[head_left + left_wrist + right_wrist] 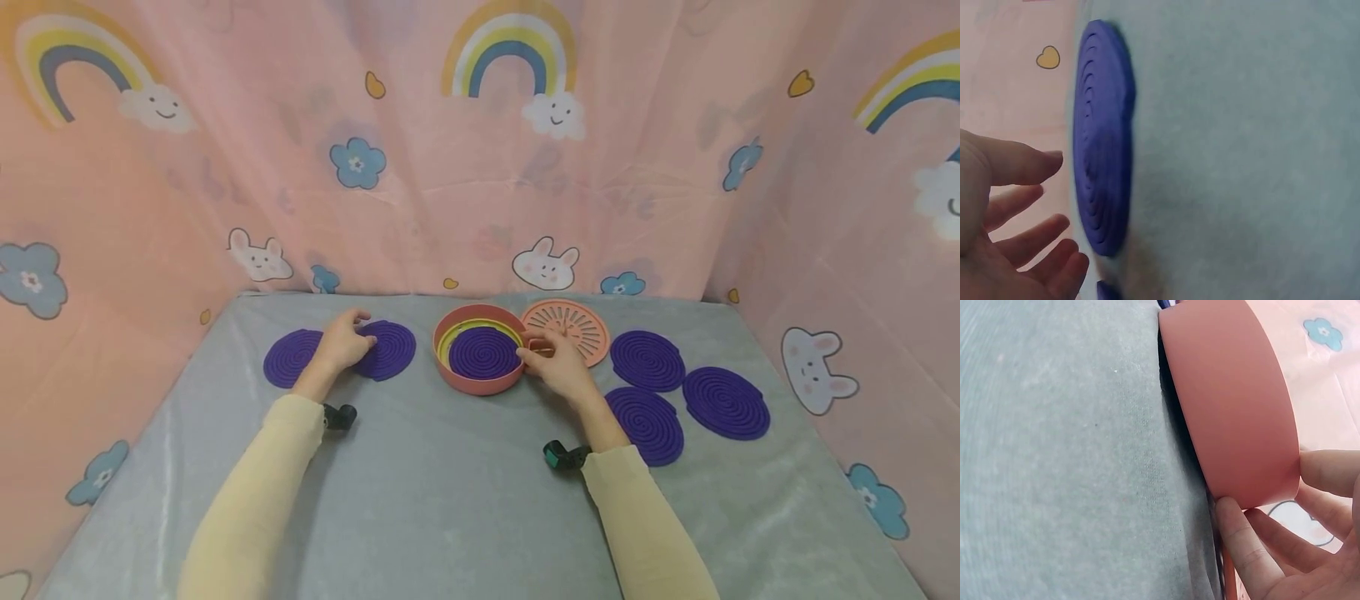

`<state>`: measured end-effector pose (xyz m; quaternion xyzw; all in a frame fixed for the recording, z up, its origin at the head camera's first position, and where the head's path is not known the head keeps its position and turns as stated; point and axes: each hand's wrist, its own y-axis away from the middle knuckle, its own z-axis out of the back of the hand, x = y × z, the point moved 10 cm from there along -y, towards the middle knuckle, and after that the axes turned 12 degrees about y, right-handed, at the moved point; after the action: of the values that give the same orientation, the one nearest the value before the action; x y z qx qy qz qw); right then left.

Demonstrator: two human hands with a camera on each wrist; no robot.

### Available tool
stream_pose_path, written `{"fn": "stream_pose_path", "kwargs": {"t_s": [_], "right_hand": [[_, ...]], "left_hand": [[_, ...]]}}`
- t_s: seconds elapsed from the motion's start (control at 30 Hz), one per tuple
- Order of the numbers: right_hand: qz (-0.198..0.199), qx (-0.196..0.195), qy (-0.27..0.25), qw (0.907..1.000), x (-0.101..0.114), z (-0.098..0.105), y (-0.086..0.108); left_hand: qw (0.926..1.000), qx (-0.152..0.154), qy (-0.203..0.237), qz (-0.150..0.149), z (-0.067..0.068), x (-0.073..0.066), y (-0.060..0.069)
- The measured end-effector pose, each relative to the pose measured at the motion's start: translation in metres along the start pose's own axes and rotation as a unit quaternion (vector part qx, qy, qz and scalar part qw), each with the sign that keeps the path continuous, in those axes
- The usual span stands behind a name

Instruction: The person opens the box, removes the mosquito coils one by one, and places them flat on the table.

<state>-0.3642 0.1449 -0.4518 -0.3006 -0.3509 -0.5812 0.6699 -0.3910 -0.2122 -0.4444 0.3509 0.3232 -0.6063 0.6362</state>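
A round pink mosquito coil holder [480,387] stands mid-table at the back, with a yellow ring [447,333] and a purple mosquito coil [483,352] inside it. My right hand [558,362] grips the holder's right side, the thumb at its rim; in the right wrist view its fingers [1250,544] touch the pink wall. Over on the left, my left hand [343,342] hovers by another purple coil [390,350]. The left wrist view shows that coil [1104,137] lying apart from the spread thumb and fingers [1035,240].
A slotted pink lid [581,321] lies behind my right hand. One coil [288,358] is left of my left hand. Three more coils lie at right: one at the back [648,361], one nearer [648,427], one outermost [726,403]. Patterned curtains [480,208] enclose the grey table.
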Motion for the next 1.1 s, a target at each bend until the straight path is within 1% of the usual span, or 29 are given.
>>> {"fn": "stream_pose_path", "kwargs": {"t_s": [0.1,0.23,0.37,0.43,0.57,0.67,0.77,0.93,1.1], "right_hand": [[-0.001,0.000,0.003,1.0000,0.000,0.001,0.000],[-0.003,0.001,0.002,1.0000,0.000,0.001,0.000],[-0.002,0.002,-0.002,1.0000,-0.001,0.001,-0.001],[-0.002,0.002,-0.002,1.0000,-0.001,0.001,-0.001],[-0.005,0.002,-0.001,1.0000,-0.002,0.000,-0.002],[-0.005,0.000,0.000,1.0000,-0.002,0.000,-0.001],[-0.004,-0.001,0.001,1.0000,-0.002,0.000,-0.002],[0.000,0.002,-0.001,1.0000,-0.002,0.000,-0.002],[0.002,0.004,0.000,1.0000,-0.002,0.000,-0.002]], "left_hand": [[0.9999,0.002,-0.006,-0.010,0.003,-0.006,0.001],[0.9997,0.006,0.008,-0.024,0.006,-0.016,0.004],[0.9991,0.002,0.019,-0.038,0.008,-0.029,0.008],[0.9986,-0.002,0.015,-0.051,0.008,-0.037,0.009],[0.9957,-0.008,0.015,-0.090,0.006,-0.058,0.013],[0.9935,-0.004,0.026,-0.111,0.002,-0.072,0.017],[0.9920,0.002,0.031,-0.122,-0.003,-0.083,0.020],[0.9903,0.013,0.038,-0.133,-0.014,-0.097,0.023],[0.9882,0.031,0.050,-0.141,-0.026,-0.107,0.026]]}}
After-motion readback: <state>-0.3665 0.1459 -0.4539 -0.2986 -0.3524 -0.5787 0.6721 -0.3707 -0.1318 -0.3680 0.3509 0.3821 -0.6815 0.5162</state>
